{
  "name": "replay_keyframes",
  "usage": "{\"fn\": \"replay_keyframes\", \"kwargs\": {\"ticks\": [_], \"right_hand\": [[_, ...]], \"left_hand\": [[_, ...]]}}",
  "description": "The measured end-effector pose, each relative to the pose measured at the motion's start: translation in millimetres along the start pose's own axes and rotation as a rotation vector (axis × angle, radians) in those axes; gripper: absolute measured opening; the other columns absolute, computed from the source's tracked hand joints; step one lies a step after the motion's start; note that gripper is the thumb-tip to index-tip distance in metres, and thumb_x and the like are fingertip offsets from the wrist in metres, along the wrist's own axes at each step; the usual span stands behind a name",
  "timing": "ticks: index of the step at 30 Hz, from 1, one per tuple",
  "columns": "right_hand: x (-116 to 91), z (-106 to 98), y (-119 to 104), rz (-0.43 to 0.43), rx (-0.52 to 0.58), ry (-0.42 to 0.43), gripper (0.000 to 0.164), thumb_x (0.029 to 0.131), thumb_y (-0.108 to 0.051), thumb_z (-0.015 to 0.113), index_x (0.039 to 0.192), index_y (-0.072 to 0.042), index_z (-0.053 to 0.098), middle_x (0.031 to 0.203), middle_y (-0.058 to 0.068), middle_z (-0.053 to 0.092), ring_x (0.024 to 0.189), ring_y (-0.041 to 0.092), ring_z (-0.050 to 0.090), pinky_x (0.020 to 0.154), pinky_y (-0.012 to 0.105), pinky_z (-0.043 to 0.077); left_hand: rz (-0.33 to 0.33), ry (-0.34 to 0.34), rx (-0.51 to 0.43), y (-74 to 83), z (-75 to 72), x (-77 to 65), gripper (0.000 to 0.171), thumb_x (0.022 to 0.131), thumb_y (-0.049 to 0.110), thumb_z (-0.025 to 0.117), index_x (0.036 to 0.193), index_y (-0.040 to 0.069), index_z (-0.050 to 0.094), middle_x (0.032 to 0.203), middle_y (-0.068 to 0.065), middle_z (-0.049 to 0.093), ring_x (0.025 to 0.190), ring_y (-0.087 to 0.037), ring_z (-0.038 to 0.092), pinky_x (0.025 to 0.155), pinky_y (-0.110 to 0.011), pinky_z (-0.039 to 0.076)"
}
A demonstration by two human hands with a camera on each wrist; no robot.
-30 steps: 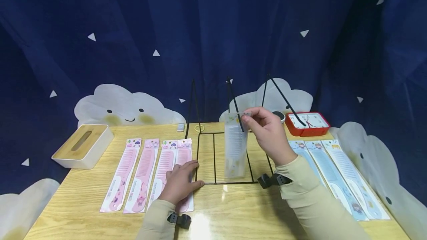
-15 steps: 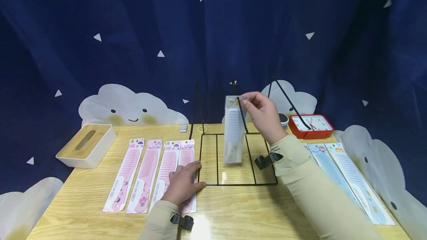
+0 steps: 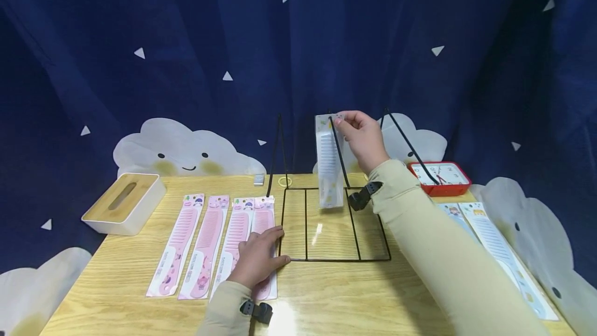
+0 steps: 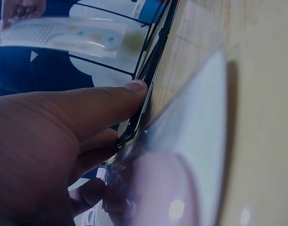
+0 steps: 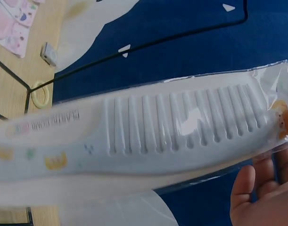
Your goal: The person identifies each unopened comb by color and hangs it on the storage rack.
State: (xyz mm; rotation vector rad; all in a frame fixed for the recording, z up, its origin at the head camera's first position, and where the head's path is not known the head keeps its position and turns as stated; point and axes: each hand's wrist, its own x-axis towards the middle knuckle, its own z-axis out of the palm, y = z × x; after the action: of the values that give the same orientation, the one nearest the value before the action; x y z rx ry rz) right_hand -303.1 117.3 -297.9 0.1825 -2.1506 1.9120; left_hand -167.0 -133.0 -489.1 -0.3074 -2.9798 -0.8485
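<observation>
My right hand [image 3: 364, 136] pinches the top right corner of a light blue comb in clear packaging [image 3: 328, 167]. The pack hangs upright over the black wire rack [image 3: 306, 224]. A slanting middle rod of the rack runs down in front of the pack and seems to pass through the hole at its top. In the right wrist view the comb [image 5: 181, 122] shows its wide teeth, with fingertips at the pack's end. My left hand [image 3: 258, 261] rests at the rack's front left corner, thumb and fingers touching its wire, above a pink packaged comb [image 3: 265, 219].
Several pink packaged combs [image 3: 205, 242] lie left of the rack. Blue packaged combs [image 3: 494, 237] lie at the right, partly behind the right sleeve. A tissue box [image 3: 123, 201] stands back left, a red clock [image 3: 445, 178] back right. A yellow ring [image 3: 285, 181] lies behind the rack.
My right hand has lifted the blue comb up and back along the middle rod, so the pack's top now sits near the rod's upper end. The left hand stays on the rack.
</observation>
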Motion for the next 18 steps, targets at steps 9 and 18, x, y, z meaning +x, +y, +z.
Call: {"fn": "replay_keyframes", "kwargs": {"ticks": [9,18], "right_hand": [[8,-4,8,0.031,0.003,0.015,0.028,0.096,-0.02,0.07,0.12,-0.007,0.067,0.109,0.0,0.065,0.099,0.013,0.058,0.089,0.035,0.046],[-4,-33,36,0.041,-0.115,0.0,0.038,0.097,-0.02,0.068,0.13,-0.001,0.061,0.121,0.006,0.066,0.106,0.012,0.058,0.088,0.026,0.045]], "left_hand": [[-0.01,-0.006,-0.001,1.3,1.5,-0.7,0.067,0.076,0.038,0.085,0.136,0.015,0.063,0.146,0.004,0.055,0.1,-0.019,0.049,0.079,-0.045,0.031],[-0.008,-0.002,-0.007,3.2,-2.5,-1.0,0.068,0.077,0.038,0.085,0.136,0.013,0.062,0.147,0.002,0.055,0.101,-0.021,0.049,0.079,-0.045,0.031]]}}
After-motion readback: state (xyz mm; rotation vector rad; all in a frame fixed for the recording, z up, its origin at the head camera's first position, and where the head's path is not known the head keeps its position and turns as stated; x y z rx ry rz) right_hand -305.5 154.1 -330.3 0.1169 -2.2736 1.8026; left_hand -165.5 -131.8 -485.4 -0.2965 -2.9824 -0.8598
